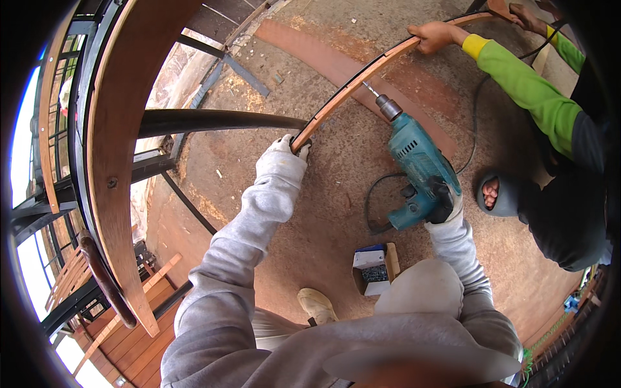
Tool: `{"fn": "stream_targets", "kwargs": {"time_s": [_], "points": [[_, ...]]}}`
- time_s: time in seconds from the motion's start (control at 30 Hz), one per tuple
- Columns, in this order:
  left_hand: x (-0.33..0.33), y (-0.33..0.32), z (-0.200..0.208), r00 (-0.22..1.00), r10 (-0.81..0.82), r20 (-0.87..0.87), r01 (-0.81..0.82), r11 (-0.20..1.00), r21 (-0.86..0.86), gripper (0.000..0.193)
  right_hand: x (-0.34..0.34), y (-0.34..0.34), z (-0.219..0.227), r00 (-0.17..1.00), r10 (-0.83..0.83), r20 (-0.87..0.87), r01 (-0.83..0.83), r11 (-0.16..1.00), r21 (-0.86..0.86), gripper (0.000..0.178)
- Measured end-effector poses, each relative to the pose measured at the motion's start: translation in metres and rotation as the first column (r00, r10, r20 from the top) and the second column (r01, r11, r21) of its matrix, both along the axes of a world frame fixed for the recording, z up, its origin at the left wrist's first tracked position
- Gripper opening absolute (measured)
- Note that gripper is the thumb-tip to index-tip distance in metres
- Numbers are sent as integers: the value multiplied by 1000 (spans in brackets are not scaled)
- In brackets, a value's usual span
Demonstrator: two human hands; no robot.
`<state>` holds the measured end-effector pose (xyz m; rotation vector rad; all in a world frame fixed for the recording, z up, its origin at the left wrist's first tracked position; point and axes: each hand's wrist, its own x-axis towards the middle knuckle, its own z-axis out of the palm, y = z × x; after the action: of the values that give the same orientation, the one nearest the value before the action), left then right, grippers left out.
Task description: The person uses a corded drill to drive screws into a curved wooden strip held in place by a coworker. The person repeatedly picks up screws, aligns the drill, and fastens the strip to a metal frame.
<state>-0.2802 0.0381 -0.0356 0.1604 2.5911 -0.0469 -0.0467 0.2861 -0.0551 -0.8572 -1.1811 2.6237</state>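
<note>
My left hand [283, 157], in a whitish glove, is closed around the near end of a long curved wooden strip [362, 75] with a black edge along its far side. My right hand [446, 205], in a dark-and-light glove, grips the handle of a teal power drill [414, 149]. The drill's bit [370, 88] points up and left toward the strip, and a small gap seems to lie between them. A co-worker's bare hand [435, 37] holds the strip farther along. Another hand [527, 18] of a person is at its far right end.
An open box of dark screws [374, 273] stands on the floor near my shoe [317, 305]. A large wooden beam [116, 129] and black metal bars [220, 121] rise at the left. A reddish board [310, 55] lies beyond; the drill's cord [475, 123] trails right.
</note>
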Motion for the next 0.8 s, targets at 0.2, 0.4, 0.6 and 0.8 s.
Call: {"fn": "stream_targets", "kwargs": {"time_s": [0.2, 0.4, 0.6, 0.8], "points": [[1, 0, 1, 1000, 13, -9, -13, 1000, -23, 48, -1, 11, -7, 999, 44, -10, -43, 995, 88, 66], [-1, 2, 0, 999, 25, -31, -24, 1000, 13, 46, -5, 5, -2, 1000, 23, -15, -21, 993, 115, 59], [0, 2, 2, 1000, 9, -17, -9, 1000, 13, 46, -4, 7, -4, 998, 52, -30, -49, 995, 85, 58], [3, 1, 2, 998, 1, -63, -1, 1000, 1, 47, -9, 14, 7, 997, 75, -20, -74, 995, 72, 58]]}}
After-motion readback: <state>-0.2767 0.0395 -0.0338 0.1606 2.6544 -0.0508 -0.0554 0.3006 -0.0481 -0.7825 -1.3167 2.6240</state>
